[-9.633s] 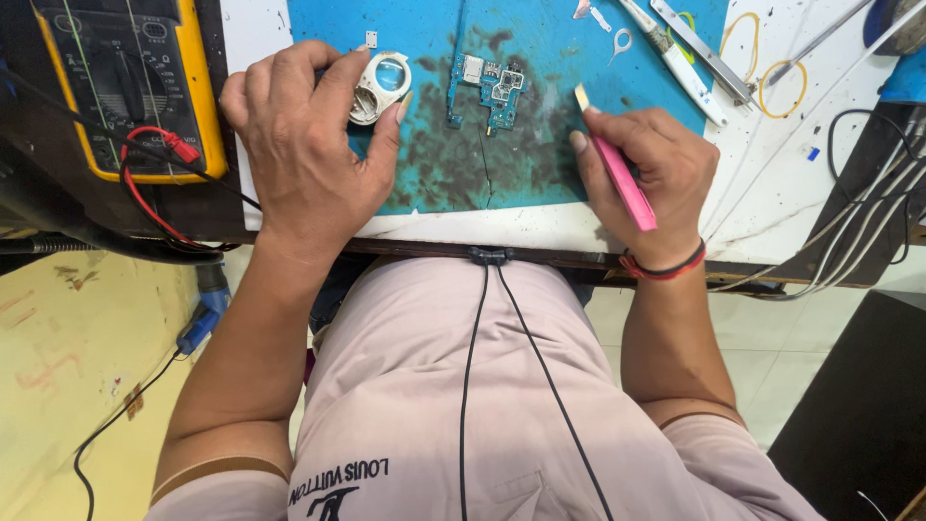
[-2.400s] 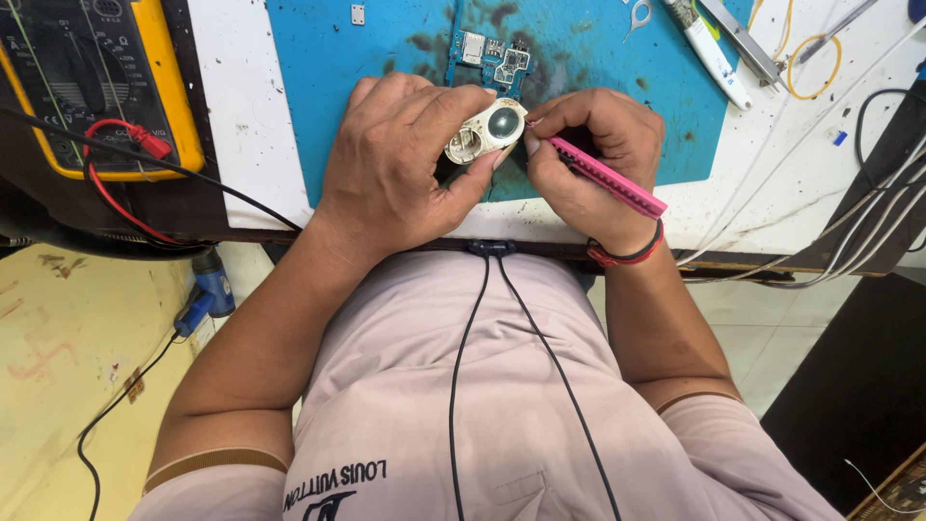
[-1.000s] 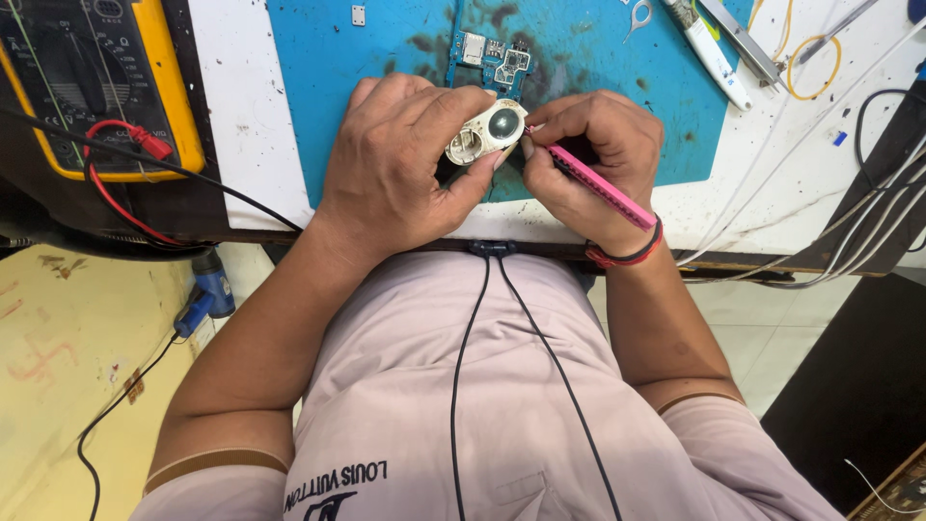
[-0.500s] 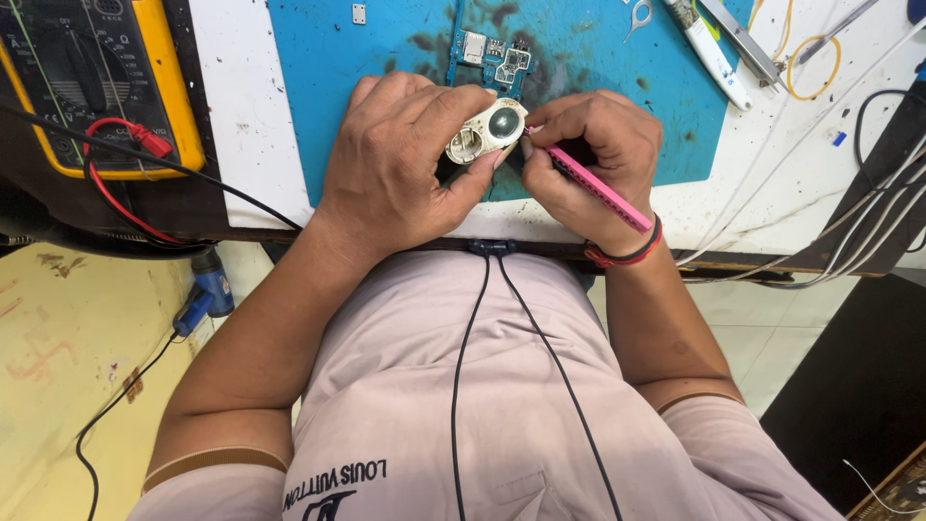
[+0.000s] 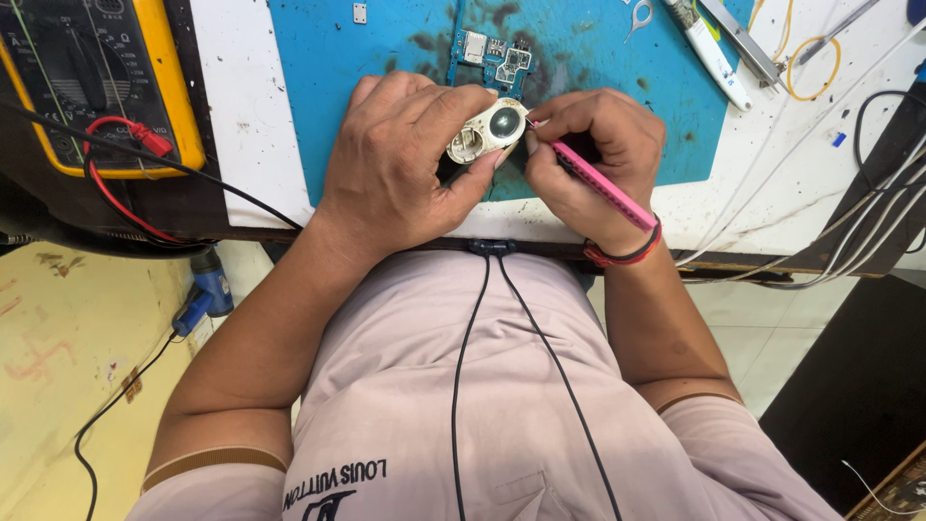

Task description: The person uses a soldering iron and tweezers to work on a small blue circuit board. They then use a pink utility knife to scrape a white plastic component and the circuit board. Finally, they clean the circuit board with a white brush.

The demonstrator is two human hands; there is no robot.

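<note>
- Since the frame from about ten seconds back, both hands have come together at the near edge of the mat: the left hand [image 5: 405, 169] has lifted the small white housing [image 5: 487, 131] off the mat, and the right hand [image 5: 593, 159] has brought the pink tool [image 5: 598, 183] up to it. Over the last couple of seconds, hardly anything has shifted.
- The left hand is closed around the white housing, thumb and fingers pinching it. Its dark round lens-like part faces up.
- The right hand is curled in a pen grip around the thin pink tool. The tip meets the housing's right end, just beside the dark circle.
- The housing is held above the stained blue work mat [image 5: 386, 58], near the person's body.
- A small blue circuit board [image 5: 492, 53] lies on the mat just beyond the hands.
- A yellow multimeter [image 5: 96, 77] with red and black leads sits well to the left.
- Tweezers [image 5: 738, 39] and a white-handled tool [image 5: 714, 53] lie at upper right.
- A red-and-black band circles the right wrist.
</note>
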